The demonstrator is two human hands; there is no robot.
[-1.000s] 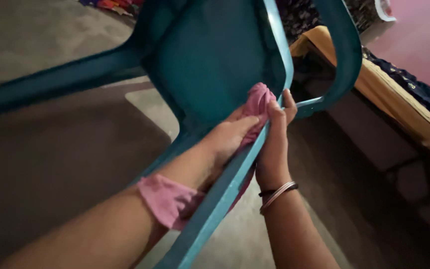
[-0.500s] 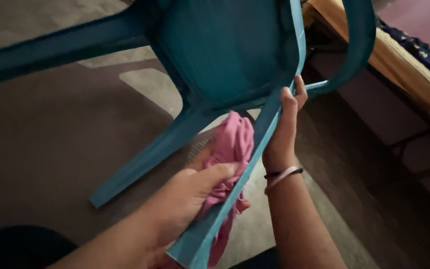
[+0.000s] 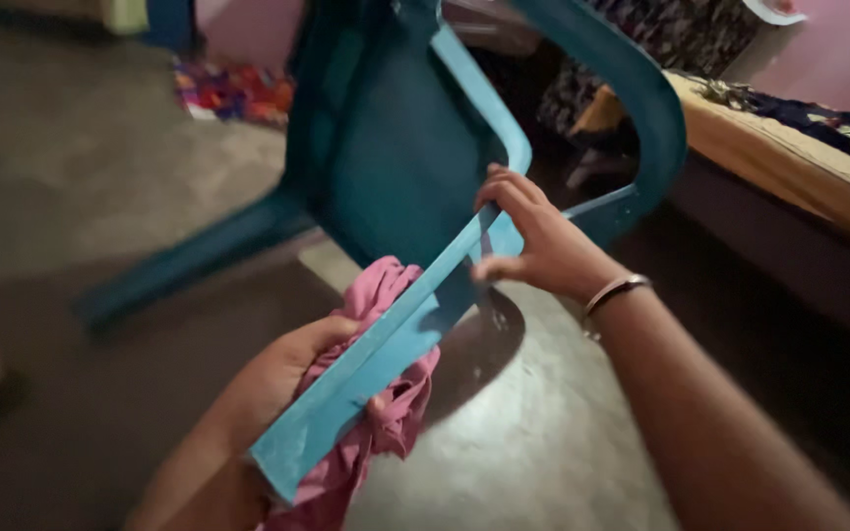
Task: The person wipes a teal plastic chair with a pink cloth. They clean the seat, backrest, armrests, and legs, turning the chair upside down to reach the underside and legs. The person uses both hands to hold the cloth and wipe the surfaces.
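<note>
The blue plastic chair [image 3: 395,167] is tipped over, with its legs sticking out and one leg pointing up toward the camera. The left hand [image 3: 287,379] has its grip closed around a pink cloth [image 3: 381,393], and the cloth is pressed against the underside of that chair leg [image 3: 386,359]. Part of the cloth hangs loose below the leg. The right hand [image 3: 538,246] has its grip wrapped on the edge of the leg higher up, fingers over the top and thumb on the side. A thin bangle [image 3: 614,292] sits on that wrist.

The step looks like wiping the leg clean. To do it well, the right hand should hold the chair firm so it does not wobble or twist. The left hand should keep the cloth bunched tight and flat on the plastic, and rub along the whole length, into the inside corner too, where dust likes to hide. The loose end could drag on the grey floor [image 3: 533,462] and pick up dirt, so it is better tucked in.

A bed [image 3: 789,167] with a yellow sheet stands near, on the right.
</note>
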